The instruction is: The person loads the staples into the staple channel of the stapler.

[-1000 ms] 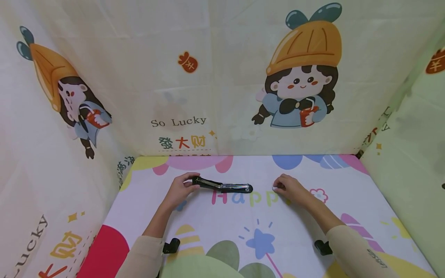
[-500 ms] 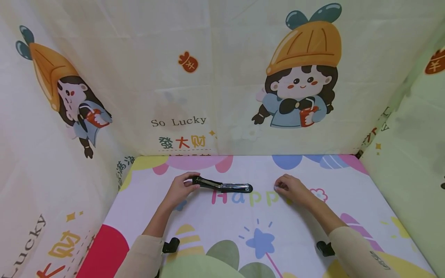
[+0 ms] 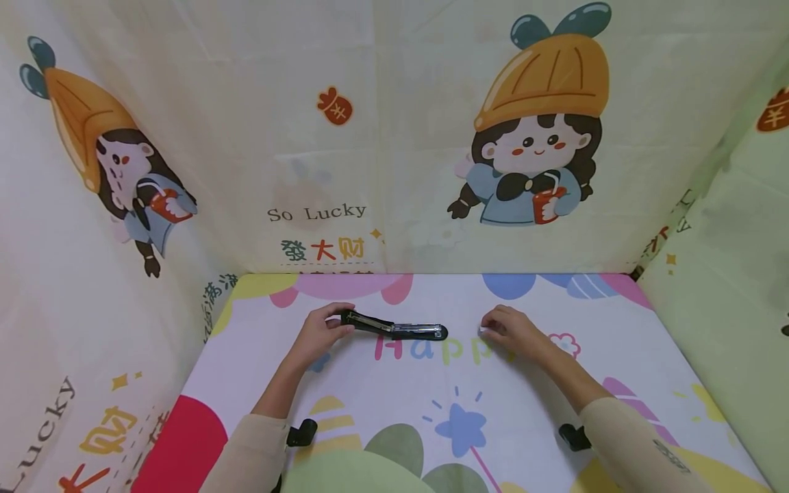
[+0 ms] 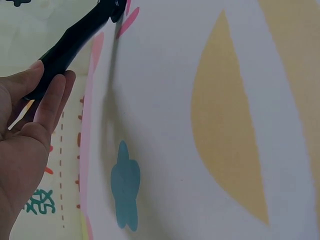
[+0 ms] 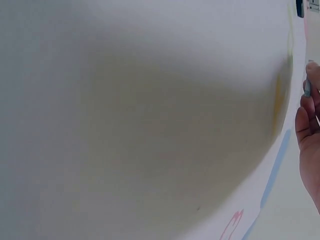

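Observation:
A black stapler [image 3: 419,333] is swung wide open above the printed word on the tabletop, its metal staple channel facing up on the right half. My left hand [image 3: 317,333] pinches the stapler's left end between thumb and fingers; the left wrist view shows the same grip on the black stapler [image 4: 72,44]. To the right of the stapler, apart from it, my right hand [image 3: 514,331] pinches a small silvery strip of staples [image 3: 481,331]. In the right wrist view a narrow grey end of the strip of staples [image 5: 307,89] pokes out between thumb and fingers.
The table [image 3: 394,390] wears a white cover with colourful printed shapes. Pale patterned cloth walls [image 3: 407,157] rise behind it and at both sides. A small black device [image 3: 302,433] sits at the left wrist, another black device [image 3: 574,437] at the right.
My right hand drew slightly right, then came back a little left toward the stapler, and the strip's end shows more again. My left hand and the stapler stay in place.

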### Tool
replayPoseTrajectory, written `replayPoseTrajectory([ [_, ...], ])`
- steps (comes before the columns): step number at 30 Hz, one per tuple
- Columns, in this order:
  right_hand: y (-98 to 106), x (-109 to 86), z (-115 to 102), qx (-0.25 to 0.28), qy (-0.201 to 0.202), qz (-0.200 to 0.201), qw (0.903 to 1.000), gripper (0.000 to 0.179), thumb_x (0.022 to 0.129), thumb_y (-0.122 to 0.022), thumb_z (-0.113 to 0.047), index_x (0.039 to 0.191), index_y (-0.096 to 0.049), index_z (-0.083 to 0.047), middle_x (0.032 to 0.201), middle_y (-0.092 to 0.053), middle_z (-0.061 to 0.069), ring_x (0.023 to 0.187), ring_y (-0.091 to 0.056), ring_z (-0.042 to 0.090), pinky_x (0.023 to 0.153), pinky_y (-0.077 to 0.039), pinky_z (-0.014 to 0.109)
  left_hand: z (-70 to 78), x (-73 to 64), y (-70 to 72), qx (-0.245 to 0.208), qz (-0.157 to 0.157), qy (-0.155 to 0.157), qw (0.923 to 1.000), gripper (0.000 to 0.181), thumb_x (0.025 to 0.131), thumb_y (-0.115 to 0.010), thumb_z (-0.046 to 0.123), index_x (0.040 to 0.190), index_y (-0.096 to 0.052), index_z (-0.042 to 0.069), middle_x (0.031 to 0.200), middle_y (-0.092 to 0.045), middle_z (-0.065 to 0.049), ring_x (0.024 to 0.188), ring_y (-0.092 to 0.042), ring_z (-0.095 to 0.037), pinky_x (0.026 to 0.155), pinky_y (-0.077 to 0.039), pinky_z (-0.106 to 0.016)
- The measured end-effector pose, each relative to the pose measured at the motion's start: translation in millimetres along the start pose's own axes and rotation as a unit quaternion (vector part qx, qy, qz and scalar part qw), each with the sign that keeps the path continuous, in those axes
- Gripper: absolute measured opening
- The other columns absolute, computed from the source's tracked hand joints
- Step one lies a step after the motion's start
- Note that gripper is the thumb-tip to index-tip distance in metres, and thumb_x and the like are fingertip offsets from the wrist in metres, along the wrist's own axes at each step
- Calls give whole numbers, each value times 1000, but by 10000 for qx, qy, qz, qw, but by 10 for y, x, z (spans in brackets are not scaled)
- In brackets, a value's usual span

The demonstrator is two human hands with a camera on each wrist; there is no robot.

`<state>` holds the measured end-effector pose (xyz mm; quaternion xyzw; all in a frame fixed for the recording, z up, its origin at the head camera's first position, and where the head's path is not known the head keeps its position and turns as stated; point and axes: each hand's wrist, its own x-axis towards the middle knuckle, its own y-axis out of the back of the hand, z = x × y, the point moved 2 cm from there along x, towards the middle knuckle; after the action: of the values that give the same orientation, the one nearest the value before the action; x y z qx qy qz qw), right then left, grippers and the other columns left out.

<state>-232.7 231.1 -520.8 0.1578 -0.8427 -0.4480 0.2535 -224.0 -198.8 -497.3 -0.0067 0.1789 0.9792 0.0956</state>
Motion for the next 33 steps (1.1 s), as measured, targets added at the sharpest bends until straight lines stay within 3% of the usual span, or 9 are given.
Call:
replayPoseTrajectory([
  [6, -40, 119, -99, 84, -65, -93, 9999, 14, 86, -82, -5, 98, -74, -7, 94, -68, 1, 88, -64, 19, 81, -57, 35, 0, -1, 15, -2, -15, 9, 10000, 49, 92, -75, -1, 138, -62, 2, 143, -58, -19, 111, -70, -30, 83, -58, -21],
  [14, -178, 281, -204, 286, 162, 69, 9994, 13, 85, -82, -5, 95, -74, -8, 92, -69, 1, 85, -65, 19, 78, -56, 31, -13, 0, 16, 79, 38, -34, 10000, 47, 91, -76, 0, 137, -64, 3, 140, -61, -18, 104, -70, -26, 81, -58, -21],
  [23, -246, 526, -436, 400, 77, -194, 9990, 11, 89, -80, -9, 99, -74, -10, 97, -69, -1, 89, -64, 16, 81, -57, 32, -7, 17, 12, 150, 41, -102, 9998, 47, 91, -76, 1, 137, -64, 3, 141, -60, -18, 103, -70, -25, 81, -58, -22],
  [33, -410, 769, -645, 399, -63, -588, 9975, 12, 93, -77, -15, 104, -75, -9, 102, -68, 1, 94, -63, 16, 88, -57, 36, 30, 8, 11, 226, 54, 32, 9997, 47, 91, -77, 2, 137, -65, 5, 141, -60, -17, 98, -68, -23, 78, -57, -20],
])
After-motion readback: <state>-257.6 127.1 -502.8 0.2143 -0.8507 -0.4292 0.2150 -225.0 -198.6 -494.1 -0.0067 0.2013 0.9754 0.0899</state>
